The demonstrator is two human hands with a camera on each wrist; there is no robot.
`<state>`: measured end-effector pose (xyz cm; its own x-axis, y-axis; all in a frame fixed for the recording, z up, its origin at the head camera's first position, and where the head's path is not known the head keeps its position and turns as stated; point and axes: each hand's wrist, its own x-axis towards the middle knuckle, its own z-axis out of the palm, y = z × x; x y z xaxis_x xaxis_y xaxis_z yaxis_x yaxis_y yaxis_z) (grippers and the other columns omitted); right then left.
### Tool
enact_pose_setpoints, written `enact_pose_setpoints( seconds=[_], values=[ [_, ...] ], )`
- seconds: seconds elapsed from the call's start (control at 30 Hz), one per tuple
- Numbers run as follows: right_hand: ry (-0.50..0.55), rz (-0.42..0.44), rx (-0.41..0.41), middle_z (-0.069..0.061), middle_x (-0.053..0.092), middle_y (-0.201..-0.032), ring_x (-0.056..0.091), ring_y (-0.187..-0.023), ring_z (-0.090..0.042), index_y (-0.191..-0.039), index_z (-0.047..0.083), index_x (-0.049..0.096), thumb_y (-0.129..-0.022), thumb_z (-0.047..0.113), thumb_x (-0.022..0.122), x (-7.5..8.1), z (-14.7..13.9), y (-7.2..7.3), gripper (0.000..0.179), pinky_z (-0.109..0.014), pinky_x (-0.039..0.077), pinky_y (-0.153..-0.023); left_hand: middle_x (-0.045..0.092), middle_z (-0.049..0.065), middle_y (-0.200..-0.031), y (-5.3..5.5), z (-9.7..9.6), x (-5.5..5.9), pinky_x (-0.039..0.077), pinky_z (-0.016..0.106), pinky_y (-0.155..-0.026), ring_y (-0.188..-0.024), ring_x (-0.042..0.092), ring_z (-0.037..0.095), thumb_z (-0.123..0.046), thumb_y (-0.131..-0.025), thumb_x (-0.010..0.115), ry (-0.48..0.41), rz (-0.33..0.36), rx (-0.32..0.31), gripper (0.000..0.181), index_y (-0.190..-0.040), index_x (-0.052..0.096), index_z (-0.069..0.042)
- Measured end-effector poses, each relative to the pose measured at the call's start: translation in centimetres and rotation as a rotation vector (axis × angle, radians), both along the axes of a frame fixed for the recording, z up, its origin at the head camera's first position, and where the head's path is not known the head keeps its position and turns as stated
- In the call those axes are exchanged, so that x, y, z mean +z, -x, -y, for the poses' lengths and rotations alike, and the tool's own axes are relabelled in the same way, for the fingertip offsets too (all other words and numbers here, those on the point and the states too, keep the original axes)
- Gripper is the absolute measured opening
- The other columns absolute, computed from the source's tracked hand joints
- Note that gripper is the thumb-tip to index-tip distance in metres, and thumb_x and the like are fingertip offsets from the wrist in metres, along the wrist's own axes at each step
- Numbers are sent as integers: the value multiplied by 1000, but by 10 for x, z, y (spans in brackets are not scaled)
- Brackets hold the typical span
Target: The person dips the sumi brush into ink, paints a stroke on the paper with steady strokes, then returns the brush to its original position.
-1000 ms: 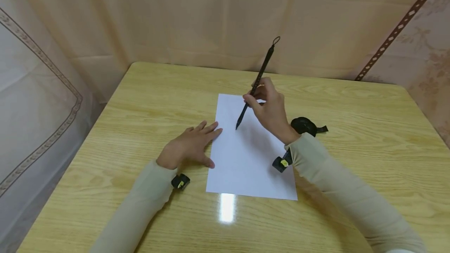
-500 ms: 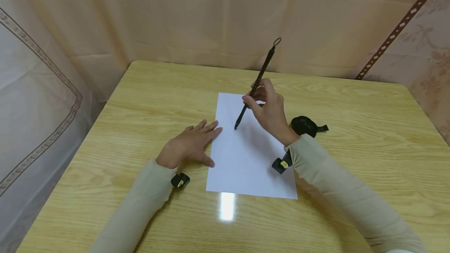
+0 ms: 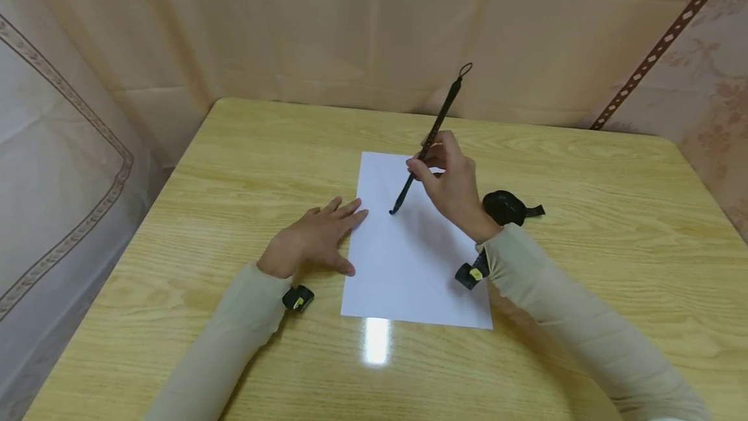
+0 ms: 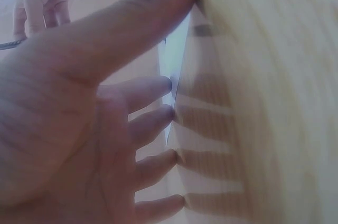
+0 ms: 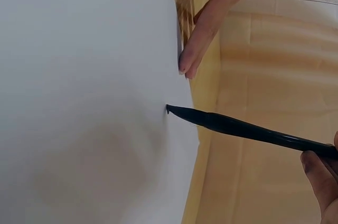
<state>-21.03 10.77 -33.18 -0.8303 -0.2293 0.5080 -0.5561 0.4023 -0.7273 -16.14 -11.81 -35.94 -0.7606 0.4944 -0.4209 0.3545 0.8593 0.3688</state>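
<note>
A white sheet of paper (image 3: 409,284) lies on the wooden table. The right hand (image 3: 452,184) pinches a dark calligraphy brush (image 3: 442,112) between thumb and fingers. The brush slants, its looped end up and to the right, and its bent black tip meets the upper left part of the paper. A short dark mark (image 5: 168,109) shows at the tip in the right wrist view. The left hand (image 3: 312,239) rests with spread fingers at the paper's left edge, thumb and fingertips on the sheet. In the left wrist view its fingertips (image 4: 171,112) touch the surface.
Just right of the right wrist sits a round black object (image 3: 504,207) with a short tab. Small black devices are strapped at both wrists. A beige curtain (image 3: 327,31) hangs behind the table (image 3: 263,154), whose far edge is rounded at the corners.
The brush tip has gone down and slightly left onto the paper and now bends; its looped end has tilted a little to the right. The left hand keeps its place on the paper.
</note>
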Motion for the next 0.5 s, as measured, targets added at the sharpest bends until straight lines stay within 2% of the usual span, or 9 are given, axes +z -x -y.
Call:
enact_pose_setpoints(
  seconds=[0.1, 0.17, 0.33, 0.43, 0.5],
  values=[
    [-8, 7, -24, -20, 69, -90, 71, -79, -29, -105, -6, 47, -85, 1, 68, 0, -4, -1, 30, -37, 58, -72, 3, 3, -162, 1, -1, -1, 11, 60, -115, -148, -3, 32, -43, -76, 78, -17, 5, -6, 103, -154, 16, -17],
    [-8, 5, -35, -20, 69, -89, 71, -80, -29, -105, -7, 47, -84, 0, 69, 0, -6, -1, 30, -31, 58, -72, 3, 3, -162, 1, -2, -1, 10, 59, -115, -148, -3, 32, -43, -76, 78, -25, 10, -9, 103, -154, 16, -17],
    [19, -13, -9, -20, 69, -88, 71, -78, -28, -104, -7, 48, -85, -1, 68, -2, -6, 1, 29, -21, 56, -70, 4, 3, -162, 0, -2, 0, 12, 60, -115, -148, -2, 33, -42, -76, 78, -16, 2, -9, 103, -154, 16, -16],
    [28, -23, -2, -20, 69, -88, 70, -77, -27, -103, -7, 48, -85, -1, 68, -3, -4, 3, 28, -26, 57, -69, 3, 3, -162, -1, -1, 2, 12, 60, -115, -148, -2, 33, -42, -76, 78, -8, -2, -4, 103, -154, 17, -17],
    [31, -24, -4, -19, 69, -88, 70, -77, -27, -103, -7, 48, -85, -1, 68, -4, -3, 4, 28, -24, 57, -69, 3, 3, -162, -1, 0, 2, 12, 60, -115, -148, -2, 33, -42, -76, 78, -5, -2, -1, 103, -154, 16, -17]
  ],
)
